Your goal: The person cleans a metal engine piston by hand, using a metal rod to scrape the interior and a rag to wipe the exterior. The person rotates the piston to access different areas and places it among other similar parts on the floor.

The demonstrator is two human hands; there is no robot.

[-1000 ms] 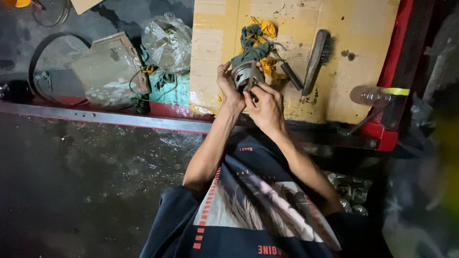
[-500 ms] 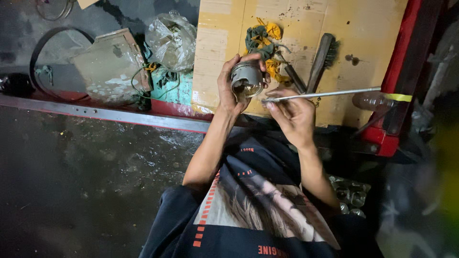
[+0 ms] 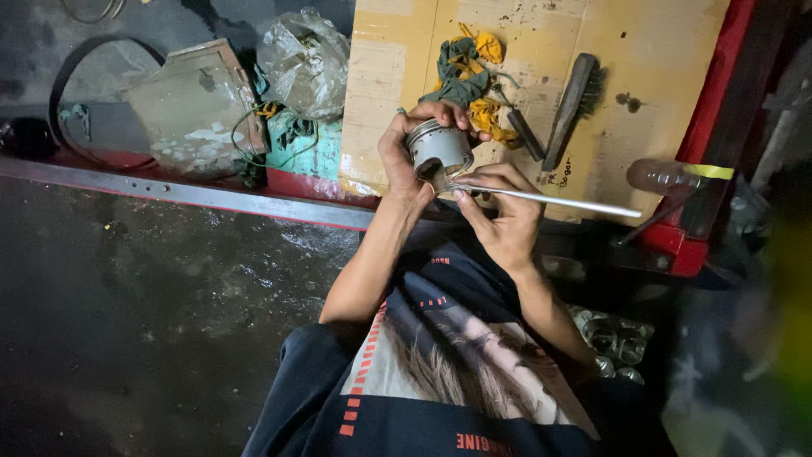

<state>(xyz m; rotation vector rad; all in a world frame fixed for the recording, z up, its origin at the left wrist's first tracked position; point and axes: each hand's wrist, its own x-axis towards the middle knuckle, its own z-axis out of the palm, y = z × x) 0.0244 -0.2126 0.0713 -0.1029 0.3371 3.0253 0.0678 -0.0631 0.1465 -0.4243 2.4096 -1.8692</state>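
My left hand (image 3: 404, 144) grips a grey metal piston (image 3: 437, 148) held up over a sheet of cardboard (image 3: 651, 59), fingers wrapped around its ringed crown. My right hand (image 3: 499, 211) holds a long thin metal rod (image 3: 550, 200) near its left end, the tip touching the underside of the piston. The rod runs out to the right, nearly level. Just beyond the piston lie crumpled yellow and green rags (image 3: 469, 68).
A wooden-handled brush (image 3: 573, 95) and a small dark tool (image 3: 525, 134) lie on the cardboard. A clear plastic bottle (image 3: 664, 176) rests by a red frame (image 3: 710, 101) at right. A crumpled plastic bag (image 3: 304, 59), a dirty panel (image 3: 190, 106) and a black belt (image 3: 63, 68) are at left. A metal rail (image 3: 186, 195) crosses below them.
A second ago both hands were closed together on the piston. My right hand has since taken up the metal rod and brought its tip to the piston's underside.
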